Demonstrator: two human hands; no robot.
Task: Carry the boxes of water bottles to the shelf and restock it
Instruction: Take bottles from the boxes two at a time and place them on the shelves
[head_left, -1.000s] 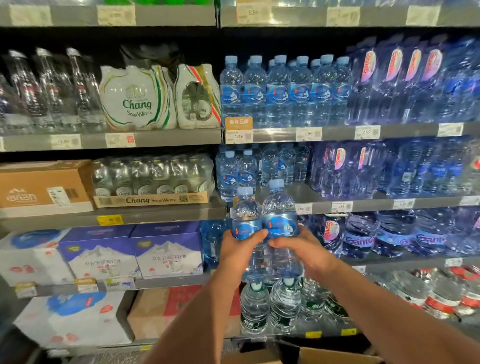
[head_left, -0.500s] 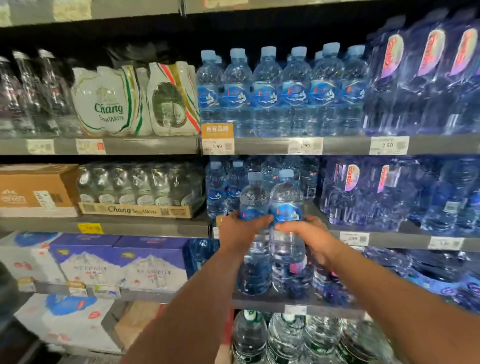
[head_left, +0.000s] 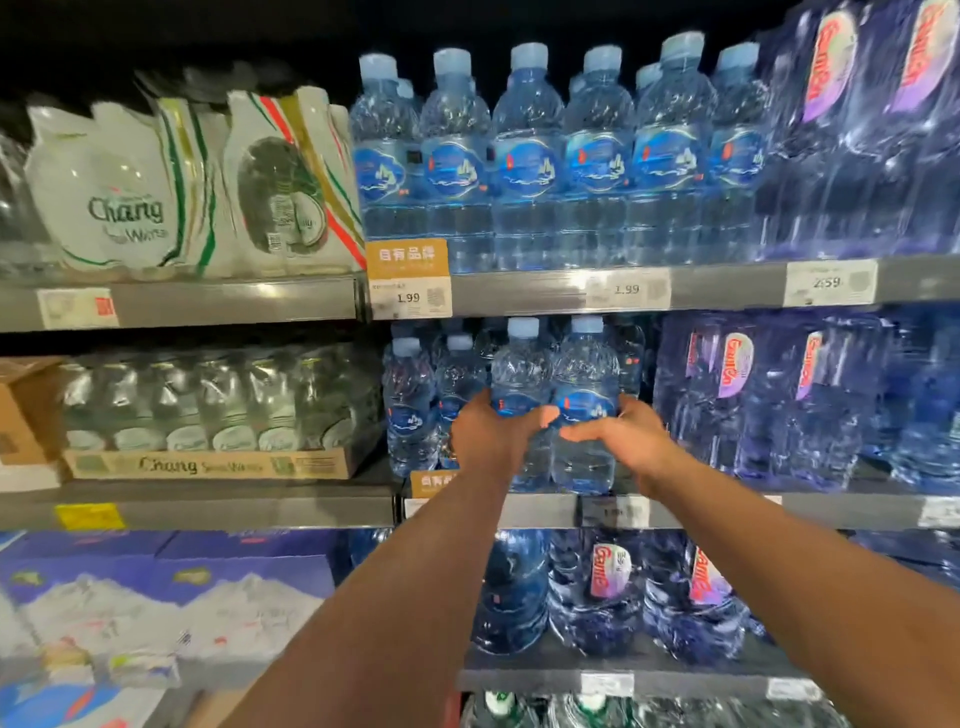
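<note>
Two clear water bottles with blue caps and blue labels stand side by side at the front of the second shelf (head_left: 545, 512). My left hand (head_left: 491, 434) grips the left bottle (head_left: 519, 371) around its label. My right hand (head_left: 621, 436) grips the right bottle (head_left: 586, 371) the same way. Both bottles are upright, their bases at or just above the shelf board. More bottles of the same kind (head_left: 410, 400) stand behind and to the left on this shelf. A full row of them (head_left: 524, 161) fills the shelf above.
Shrink-wrapped packs of bigger bottles with pink labels (head_left: 737, 384) crowd the right side. A Chang soda water tray (head_left: 213, 415) and white Chang packs (head_left: 130, 192) sit at left. Blue boxes (head_left: 171, 592) lie on the lower left shelf. Price tags line the shelf edges.
Both hands have lifted the two bottles up from the lower shelf level and pushed them forward onto the second shelf. The view has tilted upward.
</note>
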